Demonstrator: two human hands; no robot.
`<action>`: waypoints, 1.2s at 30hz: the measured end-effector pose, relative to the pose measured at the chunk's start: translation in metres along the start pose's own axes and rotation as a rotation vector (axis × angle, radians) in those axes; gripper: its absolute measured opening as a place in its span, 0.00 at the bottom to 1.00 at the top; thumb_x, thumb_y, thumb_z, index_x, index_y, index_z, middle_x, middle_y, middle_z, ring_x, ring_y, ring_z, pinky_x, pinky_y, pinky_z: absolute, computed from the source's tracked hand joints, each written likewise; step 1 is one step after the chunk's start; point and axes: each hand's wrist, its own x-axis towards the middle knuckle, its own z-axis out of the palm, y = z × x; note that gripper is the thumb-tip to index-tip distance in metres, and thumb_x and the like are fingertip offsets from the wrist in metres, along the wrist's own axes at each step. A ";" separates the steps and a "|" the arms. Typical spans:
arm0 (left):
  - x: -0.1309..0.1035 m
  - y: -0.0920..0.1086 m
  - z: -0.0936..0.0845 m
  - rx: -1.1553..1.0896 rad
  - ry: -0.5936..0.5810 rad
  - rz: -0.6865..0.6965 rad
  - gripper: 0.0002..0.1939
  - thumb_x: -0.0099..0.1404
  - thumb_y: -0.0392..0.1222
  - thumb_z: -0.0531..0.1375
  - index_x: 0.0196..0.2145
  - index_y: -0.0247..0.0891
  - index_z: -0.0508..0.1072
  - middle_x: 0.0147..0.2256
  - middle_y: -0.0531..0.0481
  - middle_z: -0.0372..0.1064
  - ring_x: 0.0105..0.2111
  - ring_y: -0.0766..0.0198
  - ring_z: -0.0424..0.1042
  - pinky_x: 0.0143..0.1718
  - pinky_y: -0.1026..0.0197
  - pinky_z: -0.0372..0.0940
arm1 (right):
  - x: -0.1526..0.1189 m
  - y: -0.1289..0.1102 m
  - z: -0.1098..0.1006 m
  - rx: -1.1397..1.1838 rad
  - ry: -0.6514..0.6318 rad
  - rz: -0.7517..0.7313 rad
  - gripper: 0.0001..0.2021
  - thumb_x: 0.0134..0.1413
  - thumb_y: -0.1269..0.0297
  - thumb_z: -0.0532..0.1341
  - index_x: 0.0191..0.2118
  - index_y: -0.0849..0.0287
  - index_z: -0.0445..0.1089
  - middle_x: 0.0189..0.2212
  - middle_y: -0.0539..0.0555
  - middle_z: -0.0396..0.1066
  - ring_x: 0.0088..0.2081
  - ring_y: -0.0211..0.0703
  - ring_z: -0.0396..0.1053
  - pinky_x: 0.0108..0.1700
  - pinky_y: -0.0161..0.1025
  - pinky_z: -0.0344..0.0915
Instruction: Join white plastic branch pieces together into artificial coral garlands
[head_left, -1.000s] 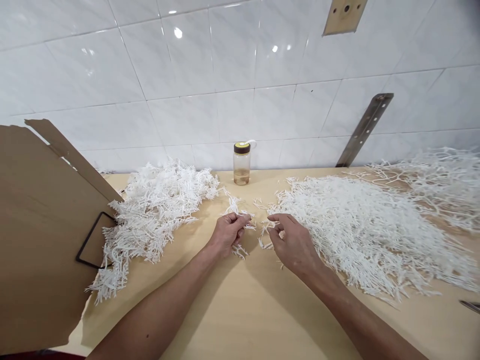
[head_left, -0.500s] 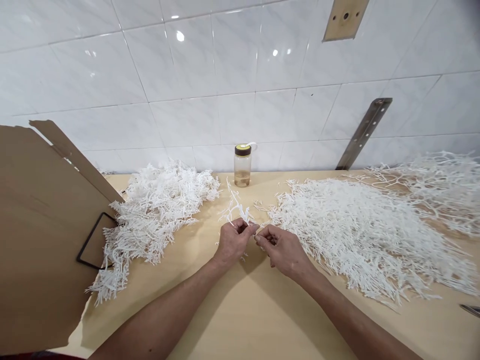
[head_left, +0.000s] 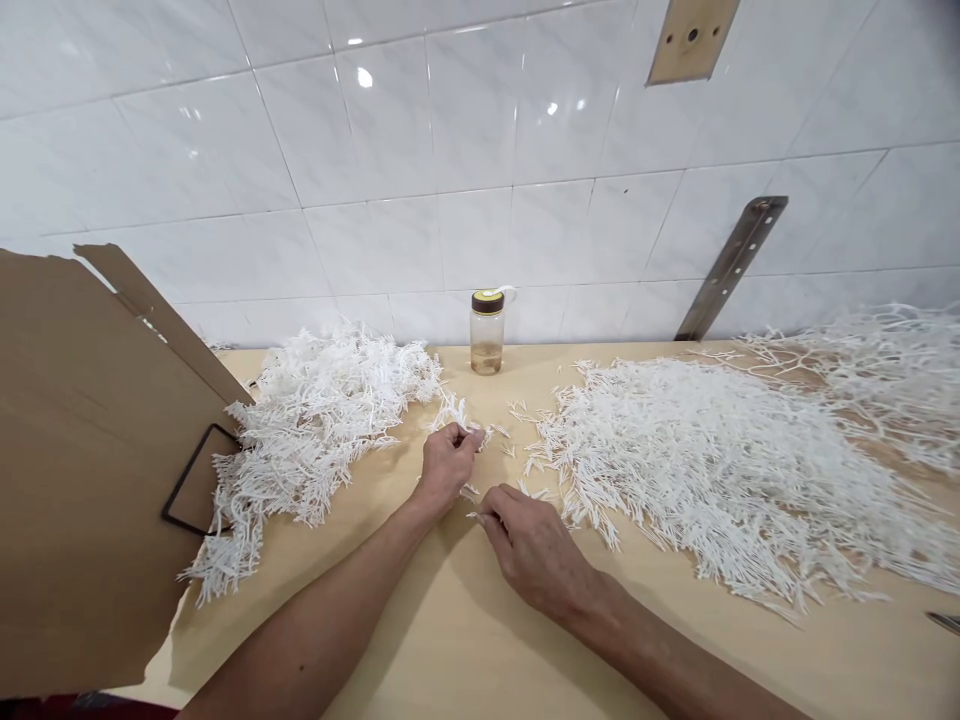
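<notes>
My left hand (head_left: 445, 466) is closed in a pinch, thumb against fingers, on a white branched sprig (head_left: 451, 412) that reaches up and left from the fingertips. Lower and to the right, my right hand (head_left: 536, 540) is also pinched; a small white sliver (head_left: 475, 516) pokes out from its fingertips. A gap separates the two hands. Loose white bits (head_left: 501, 432) lie on the tabletop beside them. To the left spreads a heap of white branched pieces (head_left: 322, 410), and to the right a wider heap of thin white pieces (head_left: 697, 450).
A lidded bottle (head_left: 487, 335) with some liquid stands against the tiled wall. On the left, a cardboard panel (head_left: 82, 470) rises with a black wire frame (head_left: 180, 490) beside it. Longer white strands (head_left: 892, 370) lie at the far right. A metal bracket (head_left: 731, 270) leans on the wall.
My hands have moved apart. The left one shifted left and slightly up with the sprig, which now lies lower; the right one came down and left.
</notes>
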 end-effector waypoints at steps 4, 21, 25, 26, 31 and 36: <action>-0.002 0.001 -0.002 0.043 -0.025 0.058 0.16 0.56 0.52 0.63 0.21 0.38 0.66 0.17 0.59 0.57 0.20 0.70 0.54 0.23 0.65 0.51 | 0.006 0.009 -0.010 0.056 0.080 0.138 0.07 0.59 0.70 0.56 0.29 0.57 0.66 0.26 0.50 0.69 0.27 0.40 0.66 0.32 0.37 0.59; -0.018 -0.001 0.000 0.624 -0.197 0.589 0.09 0.66 0.33 0.51 0.28 0.38 0.66 0.28 0.52 0.65 0.28 0.65 0.64 0.33 0.63 0.58 | 0.019 0.036 -0.061 0.104 0.190 0.357 0.16 0.61 0.51 0.55 0.35 0.56 0.73 0.26 0.51 0.74 0.21 0.39 0.67 0.27 0.37 0.64; -0.021 -0.002 -0.002 0.898 -0.282 0.646 0.10 0.67 0.31 0.50 0.32 0.38 0.69 0.31 0.49 0.67 0.28 0.63 0.65 0.30 0.63 0.58 | 0.018 0.027 -0.051 0.213 0.121 0.352 0.18 0.59 0.47 0.57 0.41 0.57 0.73 0.29 0.52 0.74 0.19 0.37 0.67 0.23 0.36 0.64; -0.022 -0.002 -0.002 0.961 -0.299 0.664 0.10 0.67 0.30 0.50 0.33 0.38 0.70 0.32 0.48 0.67 0.29 0.63 0.66 0.30 0.62 0.58 | 0.018 0.028 -0.049 0.227 0.120 0.354 0.18 0.59 0.47 0.57 0.39 0.57 0.73 0.28 0.51 0.74 0.19 0.37 0.67 0.22 0.36 0.64; -0.029 0.001 0.001 1.123 -0.326 0.733 0.12 0.68 0.30 0.50 0.37 0.36 0.72 0.33 0.44 0.69 0.31 0.59 0.68 0.28 0.62 0.59 | 0.019 0.032 -0.044 0.416 0.170 0.463 0.18 0.56 0.49 0.60 0.45 0.57 0.71 0.25 0.49 0.71 0.21 0.41 0.71 0.19 0.35 0.67; -0.033 0.006 0.003 1.050 -0.244 0.847 0.11 0.67 0.30 0.51 0.36 0.36 0.73 0.31 0.43 0.69 0.31 0.58 0.70 0.27 0.61 0.61 | 0.024 0.033 -0.046 0.596 0.204 0.511 0.16 0.54 0.52 0.62 0.41 0.59 0.71 0.20 0.46 0.68 0.19 0.40 0.71 0.24 0.38 0.71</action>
